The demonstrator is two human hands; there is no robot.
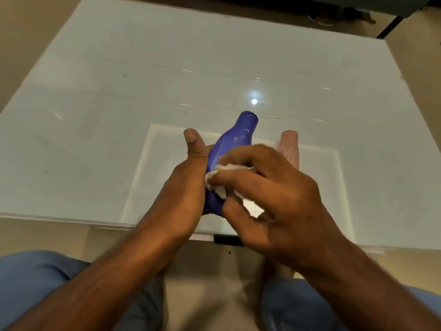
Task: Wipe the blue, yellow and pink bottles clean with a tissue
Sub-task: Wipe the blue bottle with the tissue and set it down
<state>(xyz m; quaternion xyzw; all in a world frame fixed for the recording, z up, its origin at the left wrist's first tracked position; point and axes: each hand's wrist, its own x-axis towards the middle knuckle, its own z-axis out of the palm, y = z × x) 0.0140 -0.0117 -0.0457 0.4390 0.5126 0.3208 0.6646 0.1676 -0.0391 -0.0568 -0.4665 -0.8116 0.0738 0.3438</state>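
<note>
**Blue bottle mid-wipe, held off the table**

Blue bottle (232,149): lifted, tilted neck-away, cradled in the left hand (188,187) and rubbed by the right hand (269,189). Looks light and rigid, glossy, probably slick; pale streaks on the shoulder just beyond the right fingertips. Narrow neck, wide belly, so best gripped low around the belly, as now, leaving neck and shoulder free for wiping. Likely to slip or turn under hard rubbing unless clamped firmly.

Tissue (220,180): soft, crumpled, thin; pinched under the right fingers and pressed flat against the bottle's side. Easily torn if dragged hard.

Left hand: wrapped around the lower body, thumb raised alongside. Right hand: curled, gripping the tissue.

Pink bottle (290,149): upright on the table (119,115), just beyond the right hand. Yellow bottle: not visible.
</note>
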